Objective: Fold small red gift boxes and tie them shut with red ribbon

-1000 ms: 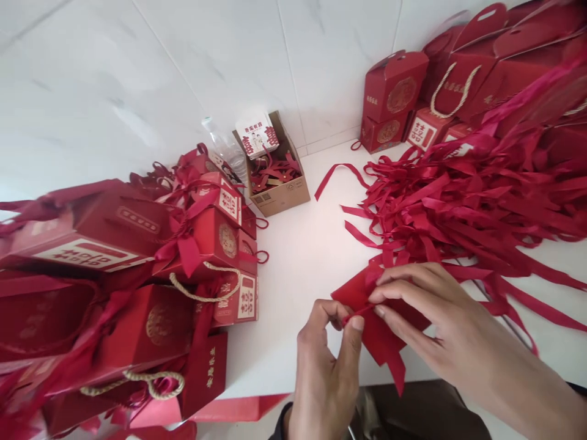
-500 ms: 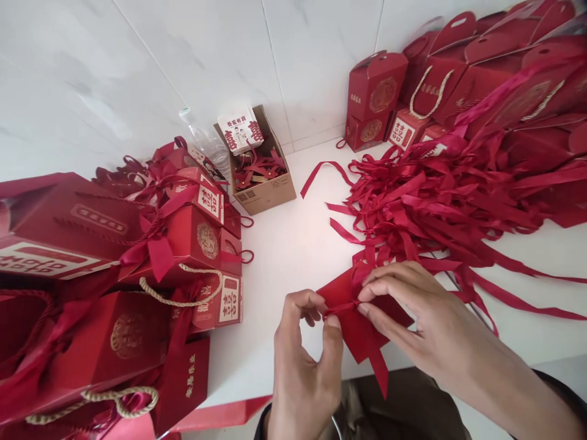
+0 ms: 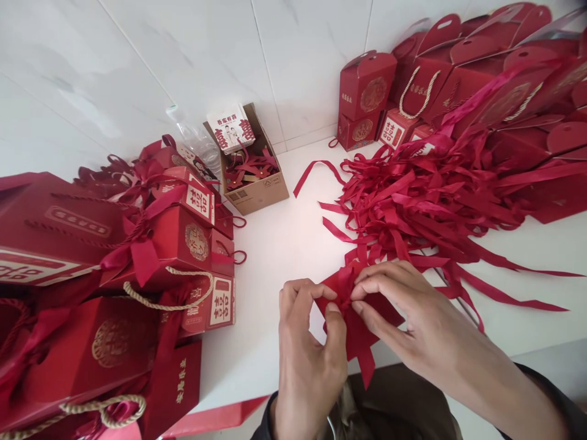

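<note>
Both hands worked on one small flat red paper pouch (image 3: 362,305) that lay on the white tabletop (image 3: 284,256), near its front edge and just in front of the big heap of red satin ribbons (image 3: 440,195). The left hand (image 3: 307,360) had its thumb and forefinger closed on a thin red ribbon piece (image 3: 339,302) at the pouch's upper edge; the other fingers were curled. The right hand (image 3: 413,324) pinched the same ribbon piece from the other side with thumb and forefinger, and its remaining fingers lay spread over the pouch. One tail of ribbon hung down from the pouch over the table edge.

The loose ribbons in the heap were too many and too tangled to count. One brown cardboard box (image 3: 254,183) stood by the wall with red ribbon pieces inside and one white printed card (image 3: 232,129) leaning on it; the card carried the large red character 囍, and its small writing was not readable. On the left I counted about seven red gift boxes with rope handles (image 3: 178,244), several with a white 囍 label. At the back right, a stack of red gift boxes (image 3: 367,91) stood against the wall, their gold writing too small to read.
</note>
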A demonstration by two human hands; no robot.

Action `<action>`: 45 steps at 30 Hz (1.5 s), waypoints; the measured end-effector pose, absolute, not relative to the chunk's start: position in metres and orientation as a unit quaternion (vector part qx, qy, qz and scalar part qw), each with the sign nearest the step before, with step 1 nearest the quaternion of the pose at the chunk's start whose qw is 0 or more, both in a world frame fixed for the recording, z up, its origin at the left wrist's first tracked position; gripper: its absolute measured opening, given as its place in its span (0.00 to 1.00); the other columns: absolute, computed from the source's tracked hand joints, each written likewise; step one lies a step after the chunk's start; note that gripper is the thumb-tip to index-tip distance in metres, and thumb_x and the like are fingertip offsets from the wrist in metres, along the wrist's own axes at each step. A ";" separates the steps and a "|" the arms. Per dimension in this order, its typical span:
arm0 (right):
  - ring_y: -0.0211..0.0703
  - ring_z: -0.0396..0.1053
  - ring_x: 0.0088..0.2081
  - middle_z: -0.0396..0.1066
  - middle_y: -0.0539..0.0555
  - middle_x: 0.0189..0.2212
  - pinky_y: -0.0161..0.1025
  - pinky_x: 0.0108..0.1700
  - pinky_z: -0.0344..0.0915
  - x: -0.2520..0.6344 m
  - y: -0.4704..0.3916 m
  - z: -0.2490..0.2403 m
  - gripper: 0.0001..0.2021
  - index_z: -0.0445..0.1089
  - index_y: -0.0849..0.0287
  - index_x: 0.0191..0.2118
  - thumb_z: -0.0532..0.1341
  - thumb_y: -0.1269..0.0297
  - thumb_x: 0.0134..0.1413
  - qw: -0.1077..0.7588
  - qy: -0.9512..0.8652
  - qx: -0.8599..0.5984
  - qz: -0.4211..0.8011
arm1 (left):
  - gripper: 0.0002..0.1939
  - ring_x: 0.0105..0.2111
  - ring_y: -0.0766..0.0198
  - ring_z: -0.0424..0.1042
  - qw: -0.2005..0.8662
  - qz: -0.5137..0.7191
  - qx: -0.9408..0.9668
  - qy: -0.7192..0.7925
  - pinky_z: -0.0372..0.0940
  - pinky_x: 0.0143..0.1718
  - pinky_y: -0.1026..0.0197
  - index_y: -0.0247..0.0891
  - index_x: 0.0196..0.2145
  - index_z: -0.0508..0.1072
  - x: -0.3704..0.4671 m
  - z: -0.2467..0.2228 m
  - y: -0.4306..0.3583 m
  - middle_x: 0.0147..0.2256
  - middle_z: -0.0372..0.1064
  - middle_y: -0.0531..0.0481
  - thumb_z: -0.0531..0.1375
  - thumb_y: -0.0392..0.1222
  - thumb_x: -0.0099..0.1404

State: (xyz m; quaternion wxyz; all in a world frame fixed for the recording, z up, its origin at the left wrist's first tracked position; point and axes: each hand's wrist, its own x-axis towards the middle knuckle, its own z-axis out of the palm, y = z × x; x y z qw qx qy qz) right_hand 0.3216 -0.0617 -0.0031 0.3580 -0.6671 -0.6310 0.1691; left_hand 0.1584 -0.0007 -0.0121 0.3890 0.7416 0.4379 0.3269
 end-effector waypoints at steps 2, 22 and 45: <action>0.50 0.72 0.44 0.71 0.54 0.41 0.51 0.45 0.72 0.321 -0.062 -0.002 0.04 0.68 0.52 0.44 0.57 0.68 0.71 0.352 -0.624 -0.673 0.184 | 0.10 0.43 0.60 0.68 0.387 0.313 0.750 0.436 0.66 0.43 0.58 0.44 0.42 0.72 0.155 -0.011 -0.003 0.42 0.66 0.49 0.55 0.31 0.71; 0.49 0.73 0.43 0.72 0.54 0.41 0.51 0.49 0.75 0.316 -0.065 -0.002 0.06 0.67 0.50 0.41 0.55 0.65 0.73 0.352 -0.600 -0.691 0.198 | 0.07 0.43 0.59 0.69 0.328 0.317 0.783 0.423 0.67 0.45 0.57 0.42 0.36 0.72 0.155 -0.019 -0.006 0.41 0.66 0.49 0.60 0.31 0.69; 0.40 0.67 0.27 0.77 0.50 0.29 0.37 0.27 0.59 0.339 -0.053 -0.004 0.07 0.69 0.53 0.33 0.63 0.61 0.63 0.461 -0.400 -0.665 0.430 | 0.15 0.37 0.63 0.69 0.367 0.299 0.782 0.405 0.67 0.40 0.62 0.51 0.50 0.73 0.140 -0.013 0.000 0.37 0.74 0.56 0.60 0.32 0.70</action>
